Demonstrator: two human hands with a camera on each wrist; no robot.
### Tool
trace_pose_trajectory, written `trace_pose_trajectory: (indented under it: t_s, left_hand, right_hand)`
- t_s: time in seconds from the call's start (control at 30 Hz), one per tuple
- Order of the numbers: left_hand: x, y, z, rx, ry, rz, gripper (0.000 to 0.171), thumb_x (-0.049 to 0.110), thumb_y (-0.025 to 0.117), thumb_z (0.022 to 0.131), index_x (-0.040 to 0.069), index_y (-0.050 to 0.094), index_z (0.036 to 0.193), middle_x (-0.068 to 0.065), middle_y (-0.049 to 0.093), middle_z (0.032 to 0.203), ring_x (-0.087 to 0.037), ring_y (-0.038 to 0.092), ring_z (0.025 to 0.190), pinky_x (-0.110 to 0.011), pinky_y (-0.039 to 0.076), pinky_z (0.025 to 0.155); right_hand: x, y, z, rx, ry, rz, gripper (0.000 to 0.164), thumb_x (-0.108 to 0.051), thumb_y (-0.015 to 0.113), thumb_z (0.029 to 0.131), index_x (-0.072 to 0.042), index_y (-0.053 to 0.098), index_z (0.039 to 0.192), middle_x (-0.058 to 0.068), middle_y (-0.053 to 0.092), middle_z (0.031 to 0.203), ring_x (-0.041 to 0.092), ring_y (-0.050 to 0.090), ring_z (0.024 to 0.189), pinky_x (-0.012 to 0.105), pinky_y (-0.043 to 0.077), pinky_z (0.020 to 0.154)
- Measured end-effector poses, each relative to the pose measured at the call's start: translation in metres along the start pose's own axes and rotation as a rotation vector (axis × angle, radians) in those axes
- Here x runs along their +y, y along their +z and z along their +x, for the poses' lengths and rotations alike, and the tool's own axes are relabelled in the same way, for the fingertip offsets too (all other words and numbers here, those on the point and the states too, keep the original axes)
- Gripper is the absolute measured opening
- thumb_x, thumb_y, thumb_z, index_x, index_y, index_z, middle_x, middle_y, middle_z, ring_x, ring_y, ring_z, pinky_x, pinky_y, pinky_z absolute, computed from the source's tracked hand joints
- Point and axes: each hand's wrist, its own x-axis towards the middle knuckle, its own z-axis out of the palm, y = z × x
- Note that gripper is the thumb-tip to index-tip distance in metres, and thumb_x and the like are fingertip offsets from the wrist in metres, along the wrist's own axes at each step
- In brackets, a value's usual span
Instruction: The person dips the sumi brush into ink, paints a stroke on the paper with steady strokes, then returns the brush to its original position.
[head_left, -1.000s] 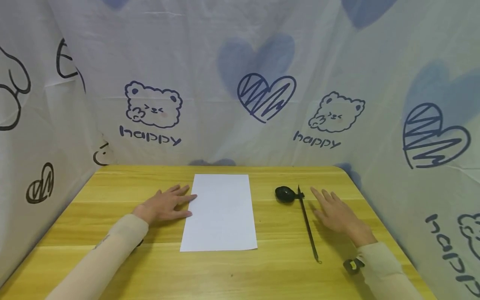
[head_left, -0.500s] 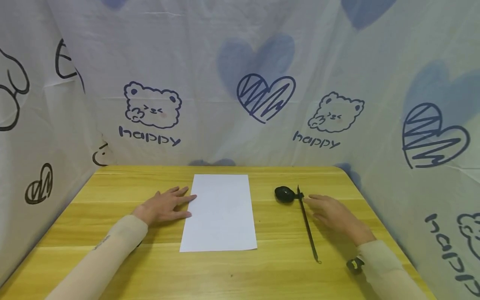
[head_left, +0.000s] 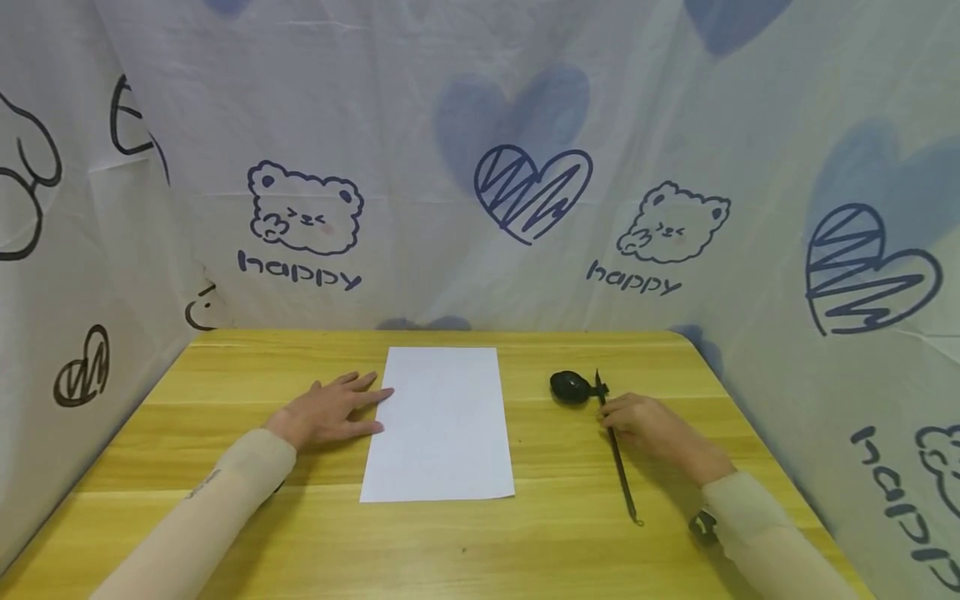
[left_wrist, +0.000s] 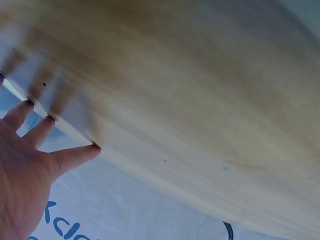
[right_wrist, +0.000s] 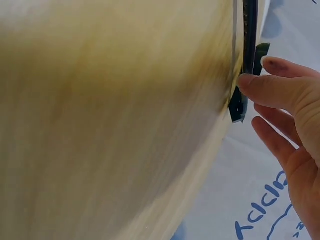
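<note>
A blank white sheet of paper (head_left: 442, 425) lies upright on the table. My left hand (head_left: 330, 412) rests flat at its left side, fingers spread, with two fingertips on the paper's edge. To the right, a slim black calligraphy brush (head_left: 621, 471) lies with its pointed tip away from me and a hanging loop at the near end. Its upper part crosses the notched end of a black oval dish-like piece (head_left: 570, 387). My right hand (head_left: 656, 427) pinches the brush just below that crossing. In the right wrist view, the thumb and index finger (right_wrist: 282, 67) stand at the brush shaft (right_wrist: 250, 30).
The wood-grain table (head_left: 300, 533) ends at a pale curtain (head_left: 420, 275) printed with hearts and bears, which hangs behind and at both sides. A dark wrist device (head_left: 703, 527) hangs under the right sleeve.
My right hand has come left from beside the brush, and its straight fingers have curled onto the shaft. The left hand, paper and black oval piece stay put.
</note>
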Motion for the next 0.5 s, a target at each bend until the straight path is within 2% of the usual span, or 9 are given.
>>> trace_pose_trajectory:
  t_s: [0.5]
  left_hand:
    - [0.0014, -0.002, -0.0004, -0.01, -0.005, 0.0, 0.074, 0.071, 0.048, 0.098, 0.03, 0.041, 0.159, -0.017, 0.032, 0.169, -0.051, 0.031, 0.153, -0.087, 0.025, 0.106]
  right_hand:
    - [0.0007, 0.0072, 0.0025, -0.043, -0.018, 0.023, 0.026, 0.014, 0.076, 0.08, -0.009, 0.082, 0.092, 0.018, 0.078, 0.111, 0.045, 0.07, 0.111, 0.053, 0.059, 0.093]
